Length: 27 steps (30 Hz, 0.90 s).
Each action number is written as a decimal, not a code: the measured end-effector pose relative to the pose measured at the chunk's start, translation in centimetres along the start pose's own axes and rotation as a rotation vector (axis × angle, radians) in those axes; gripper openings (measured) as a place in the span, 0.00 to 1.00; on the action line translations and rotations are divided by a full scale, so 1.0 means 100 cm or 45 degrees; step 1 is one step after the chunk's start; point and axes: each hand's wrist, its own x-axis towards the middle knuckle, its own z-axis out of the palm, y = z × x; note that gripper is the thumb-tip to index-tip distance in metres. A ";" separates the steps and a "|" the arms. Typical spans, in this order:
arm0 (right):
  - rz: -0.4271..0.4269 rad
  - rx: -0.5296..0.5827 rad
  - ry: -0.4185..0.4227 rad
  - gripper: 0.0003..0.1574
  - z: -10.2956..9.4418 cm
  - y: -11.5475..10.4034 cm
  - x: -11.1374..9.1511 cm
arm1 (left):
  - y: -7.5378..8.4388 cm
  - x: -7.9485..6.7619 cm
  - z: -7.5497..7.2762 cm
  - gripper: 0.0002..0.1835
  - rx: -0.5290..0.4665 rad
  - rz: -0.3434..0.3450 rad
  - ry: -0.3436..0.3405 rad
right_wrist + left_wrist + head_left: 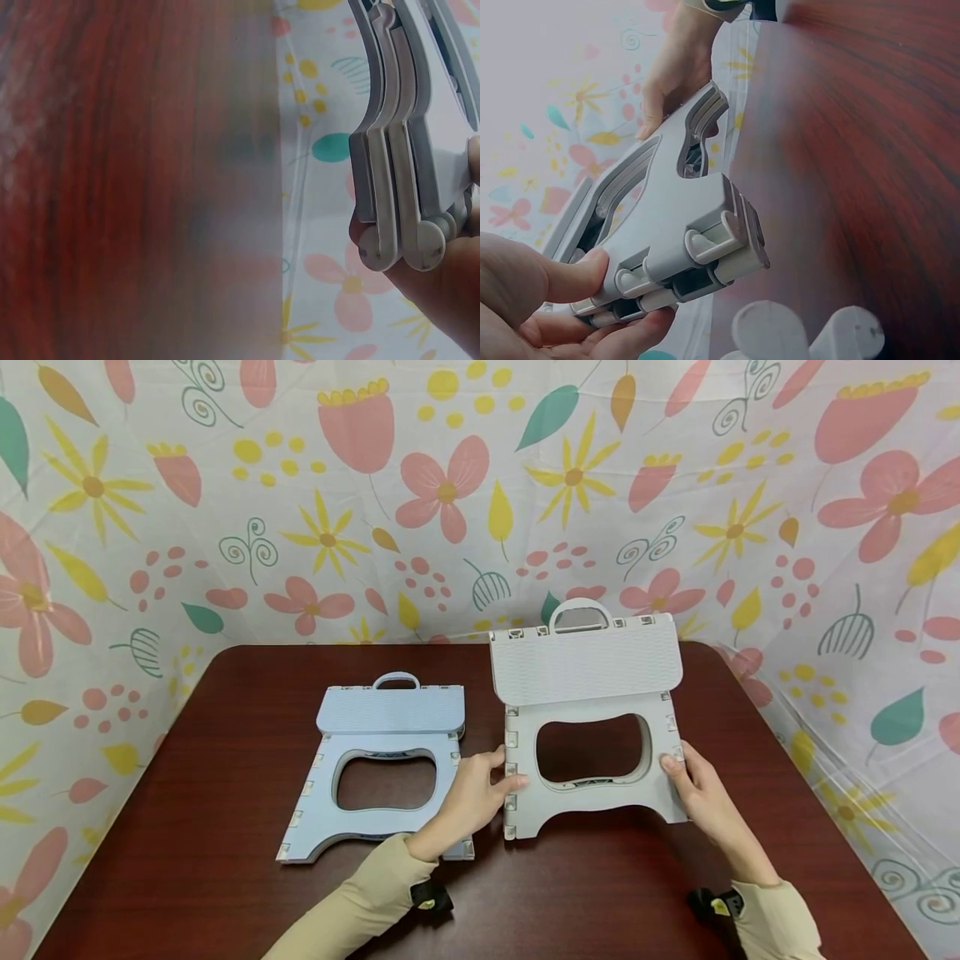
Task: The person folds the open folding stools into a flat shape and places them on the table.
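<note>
Both hands hold a white folding step stool, folded flat, with its handle loop pointing away from the person. My left hand grips its left edge, thumb on the near face and fingers behind, as the left wrist view of the stool shows. On the right edge, my right hand grips with its thumb on the front. The right wrist view shows the folded leg layers of the stool lifted off the tabletop. A light blue folding stool, also folded flat, lies left of the white one, partly behind the left forearm.
A dark reddish-brown wooden table carries the blue stool. Behind and beside it hangs a white cloth printed with flowers and leaves. Black bands with small devices sit on the left wrist and right wrist.
</note>
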 end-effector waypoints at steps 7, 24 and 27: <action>0.044 0.025 -0.022 0.19 0.001 -0.001 -0.001 | 0.001 -0.001 0.001 0.28 0.026 -0.018 0.040; 0.095 0.020 -0.068 0.20 0.001 -0.003 -0.003 | 0.001 0.001 -0.001 0.29 0.030 -0.049 0.093; 0.096 0.024 -0.075 0.20 0.001 -0.003 -0.003 | 0.001 0.001 -0.001 0.29 0.041 -0.059 0.098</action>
